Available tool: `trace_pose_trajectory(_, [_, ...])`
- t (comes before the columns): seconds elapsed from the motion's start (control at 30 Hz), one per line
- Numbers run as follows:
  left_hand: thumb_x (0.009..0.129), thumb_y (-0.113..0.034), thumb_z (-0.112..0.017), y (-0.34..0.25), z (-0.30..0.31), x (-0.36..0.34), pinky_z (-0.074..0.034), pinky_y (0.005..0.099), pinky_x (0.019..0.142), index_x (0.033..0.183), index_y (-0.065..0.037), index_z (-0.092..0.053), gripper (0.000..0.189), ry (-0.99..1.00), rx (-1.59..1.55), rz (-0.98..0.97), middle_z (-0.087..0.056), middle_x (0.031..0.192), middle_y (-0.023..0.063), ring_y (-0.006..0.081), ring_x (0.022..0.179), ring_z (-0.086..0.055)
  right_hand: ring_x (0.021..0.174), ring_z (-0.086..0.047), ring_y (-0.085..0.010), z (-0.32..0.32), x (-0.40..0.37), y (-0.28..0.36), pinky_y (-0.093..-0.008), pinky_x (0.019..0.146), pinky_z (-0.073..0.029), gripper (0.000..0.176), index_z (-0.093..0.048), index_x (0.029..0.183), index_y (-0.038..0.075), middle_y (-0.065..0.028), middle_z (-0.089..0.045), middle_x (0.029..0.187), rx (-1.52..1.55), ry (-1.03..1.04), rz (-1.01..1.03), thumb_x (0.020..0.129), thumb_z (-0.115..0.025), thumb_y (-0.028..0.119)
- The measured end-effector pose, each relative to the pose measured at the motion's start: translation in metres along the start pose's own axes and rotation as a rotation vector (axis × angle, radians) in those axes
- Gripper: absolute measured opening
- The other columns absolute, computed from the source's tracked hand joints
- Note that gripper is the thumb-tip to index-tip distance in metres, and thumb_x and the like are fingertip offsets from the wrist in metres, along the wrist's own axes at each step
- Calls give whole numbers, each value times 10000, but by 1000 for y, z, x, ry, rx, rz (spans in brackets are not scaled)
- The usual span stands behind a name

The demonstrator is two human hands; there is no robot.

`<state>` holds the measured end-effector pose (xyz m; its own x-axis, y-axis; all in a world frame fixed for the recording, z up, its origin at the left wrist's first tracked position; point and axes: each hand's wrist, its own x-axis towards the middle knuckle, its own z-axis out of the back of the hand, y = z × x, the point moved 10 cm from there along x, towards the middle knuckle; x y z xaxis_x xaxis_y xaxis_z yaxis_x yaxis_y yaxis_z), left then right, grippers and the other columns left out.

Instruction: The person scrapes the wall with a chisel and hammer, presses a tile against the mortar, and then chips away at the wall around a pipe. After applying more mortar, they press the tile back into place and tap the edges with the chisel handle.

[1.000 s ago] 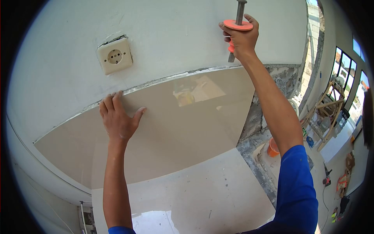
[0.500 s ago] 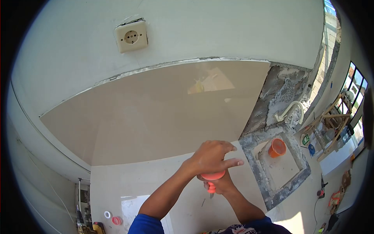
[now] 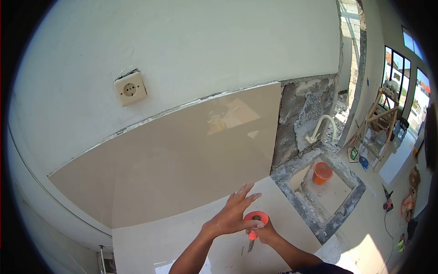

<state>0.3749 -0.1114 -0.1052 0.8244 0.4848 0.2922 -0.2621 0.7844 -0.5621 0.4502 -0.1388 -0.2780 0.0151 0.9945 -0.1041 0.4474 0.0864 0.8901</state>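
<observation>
"Gripping what, that right hand (image 3: 266,234)?"

"Its fingers curl closed round a steel chisel with an orange grip and round orange guard (image 3: 252,235), though some of them are hidden from view"

"And the left hand (image 3: 228,217)?"

"That one is open, fingers stretched out and a little apart; the thumb crosses over the guard, and I cannot tell whether it presses on it"

"Where is the chisel, then?"

"Just in front of the person, over a glossy white worktop (image 3: 279,201), blade slanting downward; whether the tip touches the surface I cannot tell"

"What lies past the hands?"

"A large, glossy beige panel (image 3: 182,169) set low against the white plastered wall (image 3: 205,45). To its right is a square grey rough-edged frame (image 3: 324,232), with an orange bucket (image 3: 322,172) showing inside it. A curved cream tap (image 3: 313,138) stands out near the bare, broken masonry (image 3: 292,109), and a square cream socket (image 3: 130,90) sits tilted above the panel"

"Farthest off?"

"A wooden trestle (image 3: 382,114), near black-framed windows (image 3: 398,68)"
</observation>
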Motion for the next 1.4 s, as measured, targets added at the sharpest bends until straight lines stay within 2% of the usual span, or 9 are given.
trace_pose_trajectory(0.07, [802,-331,-861,-5,76,-4,-319,551,1163,1396,-39,-535,738,-312,123,-41,-341,1585,229,446,1472,-310,564,-574,-148,9,21,96,-320,514,-500,144,-629,859,36,-33,-591,716,12,-124,87,849,-771,58])
trace_pose_trajectory(0.13, [791,-263,-875,-10,149,-11,-375,520,1134,1333,-31,-584,657,-588,385,-5,-414,1542,205,432,1435,-370,565,-563,-163,7,36,231,-353,561,-517,151,-596,864,67,-4,-504,641,64,-157,483,904,-741,81])
trace_pose_trajectory(0.23, [803,-269,-852,-10,228,-1,-366,521,1126,1337,4,-571,662,-849,905,47,-441,1510,205,436,1413,-380,497,-483,-121,-36,45,423,-287,486,-406,134,-634,863,62,7,-470,604,-16,-172,1003,906,-756,98])
trace_pose_trajectory(0.4, [822,-346,-823,24,274,35,-354,519,1125,1375,43,-532,736,-987,1074,12,-489,1418,213,418,1337,-426,428,-437,-115,-106,103,575,-284,407,-335,250,-559,756,78,-2,-473,563,-102,-181,1181,836,-796,94])
trace_pose_trajectory(0.63, [783,-479,-823,46,256,45,-401,467,1011,1276,17,-582,740,-1016,1162,-14,-549,1119,151,339,1087,-489,424,-433,-107,-113,190,557,-280,387,-326,237,-545,730,79,4,-482,568,-184,-276,1109,827,-760,54])
trace_pose_trajectory(1.1, [768,-457,-826,53,254,47,-383,488,1033,1247,2,-568,711,-1071,1104,24,-527,1150,151,369,1116,-465,415,-402,-104,-134,201,533,-279,385,-317,207,-540,769,94,15,-468,581,-333,-177,1083,799,-727,11])
trace_pose_trajectory(1.2, [766,-440,-825,55,257,43,-375,493,1052,1258,2,-553,715,-1036,1103,33,-518,1167,152,372,1123,-461,634,-500,-121,-138,212,530,-289,558,-401,190,-572,886,91,-7,-529,743,-439,105,1054,866,-692,238])
trace_pose_trajectory(1.3, [764,-427,-824,55,257,41,-371,497,1060,1270,2,-540,721,-1026,1101,33,-510,1177,150,368,1128,-459,796,-512,-139,-136,195,526,-304,677,-412,418,-578,923,103,-21,-537,826,-352,203,1014,941,-579,521])
trace_pose_trajectory(1.4, [760,-416,-826,52,258,44,-369,499,1063,1268,4,-538,719,-1046,1098,28,-506,1170,147,360,1131,-458,593,-484,-150,-119,179,535,-308,540,-384,511,-547,865,90,-46,-519,701,-128,23,1046,951,-552,593])
